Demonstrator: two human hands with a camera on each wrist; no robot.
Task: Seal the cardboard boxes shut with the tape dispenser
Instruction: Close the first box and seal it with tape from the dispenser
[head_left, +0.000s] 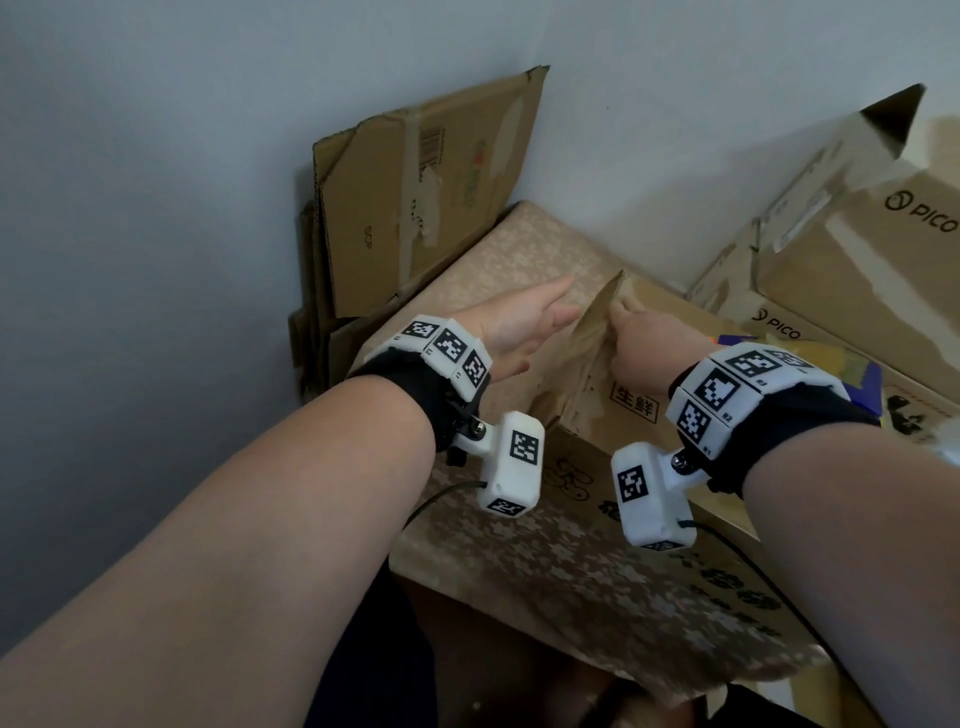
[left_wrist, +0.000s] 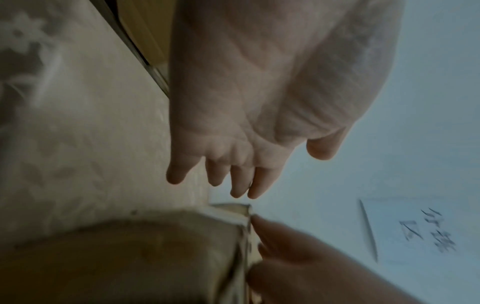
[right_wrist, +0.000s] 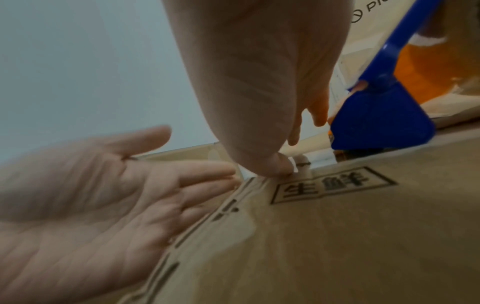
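The biggest thing in view is the wide brown cardboard box with a mottled, tape-scarred top (head_left: 519, 291), wedged into a corner of pale grey wall, its near flap printed with dark characters; a smaller brown cardboard box stamped with a framed two-character mark (head_left: 636, 402) sits on top of it, and this smaller one looks to be the box being closed. Behind, flattened sheets of torn brown cardboard (head_left: 415, 192) lean against the wall, and to the right stands a stack of tan cartons printed PICO (head_left: 857, 270), probably waiting their turn. The blue plastic tape dispenser with an orange roll (right_wrist: 384, 115) lies on the cartons just beyond the right wrist, near but untouched, so taping has likely not begun on this box. The right hand (head_left: 641, 338) has its fingers curled onto the raised edge of the small box's loose flap (head_left: 602, 317), with the thumb pressing at the fold in the right wrist view, seemingly to push the flap down flat. The left hand (head_left: 519, 322) is spread, fingers straight and holding nothing, hovering just beside that flap's other face, apparently ready to steady or meet it so the seam closes before tape goes on; whether it touches the cardboard I cannot tell
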